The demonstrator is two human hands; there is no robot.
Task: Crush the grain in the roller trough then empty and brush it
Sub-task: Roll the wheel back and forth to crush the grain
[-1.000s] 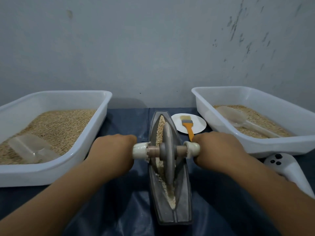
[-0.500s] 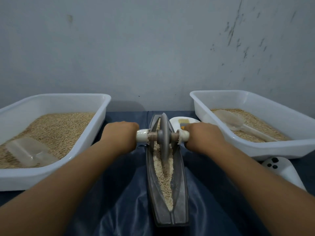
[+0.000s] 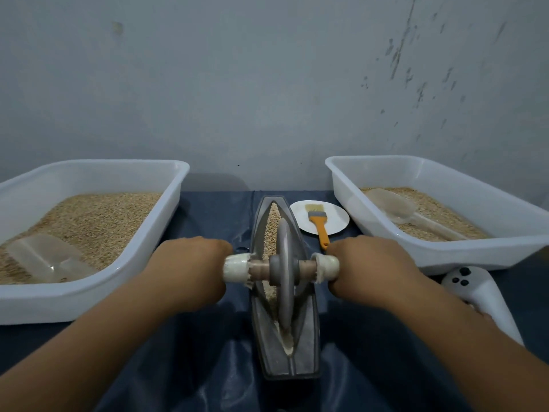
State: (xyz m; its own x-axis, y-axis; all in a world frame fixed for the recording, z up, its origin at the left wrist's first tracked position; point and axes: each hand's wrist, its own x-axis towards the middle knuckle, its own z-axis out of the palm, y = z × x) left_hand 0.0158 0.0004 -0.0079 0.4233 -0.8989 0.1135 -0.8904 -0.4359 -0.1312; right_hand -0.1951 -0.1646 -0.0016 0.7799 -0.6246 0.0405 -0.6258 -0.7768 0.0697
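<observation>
A grey boat-shaped roller trough [image 3: 310,346] lies lengthwise on the dark blue cloth in front of me. Grain [image 3: 271,226] fills its groove. A grey metal roller wheel [image 3: 285,275] stands upright in the groove near the trough's middle. Its wooden axle ends in white-wrapped handles. My left hand [image 3: 190,269] grips the left handle [image 3: 236,267]. My right hand [image 3: 371,270] grips the right handle [image 3: 326,266]. An orange-handled brush [image 3: 319,223] lies on a small white plate [image 3: 335,217] just right of the trough's far end.
A white tub [image 3: 142,257] of grain with a clear scoop [image 3: 44,258] stands at the left. Another white tub [image 3: 386,242] at the right holds grain and a clear spoon [image 3: 392,206]. A white controller [image 3: 481,295] lies by my right forearm. A grey wall stands close behind.
Both hands rolled the wheel to the trough's far end, then pulled it back toward me to the middle. The brush and plate, hidden half a second ago, show again.
</observation>
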